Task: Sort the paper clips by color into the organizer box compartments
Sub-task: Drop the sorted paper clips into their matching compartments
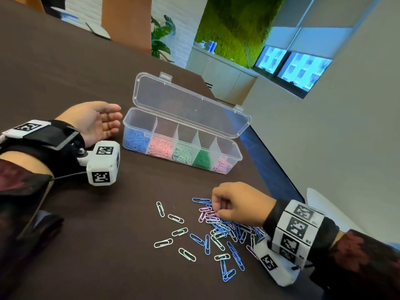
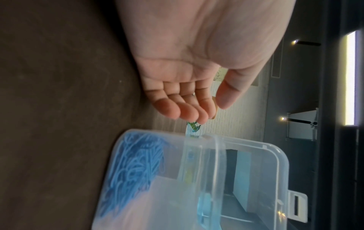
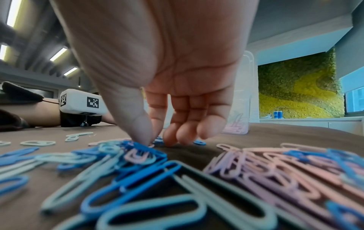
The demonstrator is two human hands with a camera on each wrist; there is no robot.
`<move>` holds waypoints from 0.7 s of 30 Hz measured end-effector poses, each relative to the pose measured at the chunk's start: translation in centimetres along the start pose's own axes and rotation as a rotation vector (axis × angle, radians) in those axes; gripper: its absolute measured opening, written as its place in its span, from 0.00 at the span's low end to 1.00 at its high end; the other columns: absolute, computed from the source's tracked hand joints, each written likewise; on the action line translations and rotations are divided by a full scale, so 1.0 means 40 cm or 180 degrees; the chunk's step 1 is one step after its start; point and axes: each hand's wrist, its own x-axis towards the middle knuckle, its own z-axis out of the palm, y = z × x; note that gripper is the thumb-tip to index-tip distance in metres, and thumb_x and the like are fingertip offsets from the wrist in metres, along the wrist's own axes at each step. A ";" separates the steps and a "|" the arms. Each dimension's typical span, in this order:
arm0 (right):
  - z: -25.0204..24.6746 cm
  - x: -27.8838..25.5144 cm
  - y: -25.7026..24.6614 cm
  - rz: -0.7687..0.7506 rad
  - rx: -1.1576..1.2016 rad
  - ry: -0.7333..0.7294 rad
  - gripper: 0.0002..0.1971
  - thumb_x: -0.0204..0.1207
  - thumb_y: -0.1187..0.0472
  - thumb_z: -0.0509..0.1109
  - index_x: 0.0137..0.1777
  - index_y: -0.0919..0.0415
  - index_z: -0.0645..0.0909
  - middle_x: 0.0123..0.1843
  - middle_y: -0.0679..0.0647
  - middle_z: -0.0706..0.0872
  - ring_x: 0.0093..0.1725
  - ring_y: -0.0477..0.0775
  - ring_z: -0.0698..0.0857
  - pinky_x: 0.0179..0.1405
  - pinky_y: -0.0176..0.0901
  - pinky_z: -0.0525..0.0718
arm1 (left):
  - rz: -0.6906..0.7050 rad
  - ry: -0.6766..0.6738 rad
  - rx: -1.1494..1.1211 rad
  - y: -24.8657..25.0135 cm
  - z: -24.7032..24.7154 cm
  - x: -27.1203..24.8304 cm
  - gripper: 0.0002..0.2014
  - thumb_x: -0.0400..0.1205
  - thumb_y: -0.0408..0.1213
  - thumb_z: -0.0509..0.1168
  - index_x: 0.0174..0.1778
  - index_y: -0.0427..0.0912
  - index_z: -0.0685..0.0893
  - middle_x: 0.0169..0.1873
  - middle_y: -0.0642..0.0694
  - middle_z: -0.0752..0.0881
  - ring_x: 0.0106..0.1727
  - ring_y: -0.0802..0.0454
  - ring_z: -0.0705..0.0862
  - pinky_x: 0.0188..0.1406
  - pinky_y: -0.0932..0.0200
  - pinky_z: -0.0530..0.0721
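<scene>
The clear organizer box (image 1: pixel 234 155) stands open on the table, lid tilted back. Its compartments hold blue (image 1: pixel 135 141), pink (image 1: pixel 161 147), pale green, dark green and lilac-pink clips. My left hand (image 1: pixel 118 115) rests open on its side next to the box's blue end (image 2: pixel 133 163), holding nothing (image 2: pixel 206 109). My right hand (image 1: pixel 216 212) is curled down over the loose pile of paper clips (image 1: pixel 223 230). Its thumb and forefinger (image 3: pixel 152 142) pinch together at a pink clip lying on the table. Blue, pale green and pink clips (image 3: pixel 138 157) lie around them.
Single pale green clips (image 1: pixel 179 231) and blue ones (image 1: pixel 229 274) lie scattered left of and in front of the pile. The dark brown table (image 1: pixel 86 245) ends in an edge (image 1: pixel 270 165) just right of the box. A white wrist camera cube (image 1: pixel 104 163) sits beside my left forearm.
</scene>
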 end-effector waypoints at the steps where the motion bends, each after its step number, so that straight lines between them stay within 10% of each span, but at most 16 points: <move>1: 0.001 0.000 0.000 -0.0008 0.0009 0.0009 0.08 0.73 0.65 0.69 0.40 0.50 0.77 0.38 0.44 0.78 0.31 0.38 0.75 0.39 0.31 0.74 | -0.0013 0.0000 -0.0004 -0.001 0.001 0.000 0.10 0.84 0.37 0.55 0.41 0.44 0.80 0.28 0.52 0.81 0.28 0.59 0.78 0.30 0.68 0.80; 18: -0.014 -0.006 0.017 0.0128 0.0389 -0.0273 0.13 0.74 0.65 0.73 0.34 0.49 0.74 0.38 0.49 0.83 0.30 0.38 0.78 0.34 0.27 0.75 | -0.0087 -0.0031 -0.0109 -0.006 -0.010 0.015 0.08 0.84 0.36 0.58 0.41 0.44 0.80 0.22 0.53 0.83 0.21 0.60 0.80 0.23 0.71 0.81; 21: -0.038 -0.018 0.045 0.0286 0.1371 0.0194 0.12 0.71 0.69 0.75 0.33 0.56 0.76 0.38 0.60 0.86 0.37 0.48 0.87 0.42 0.38 0.83 | -0.0095 -0.0036 -0.0120 -0.006 -0.009 0.018 0.08 0.84 0.36 0.58 0.41 0.44 0.80 0.23 0.53 0.82 0.21 0.60 0.80 0.23 0.70 0.81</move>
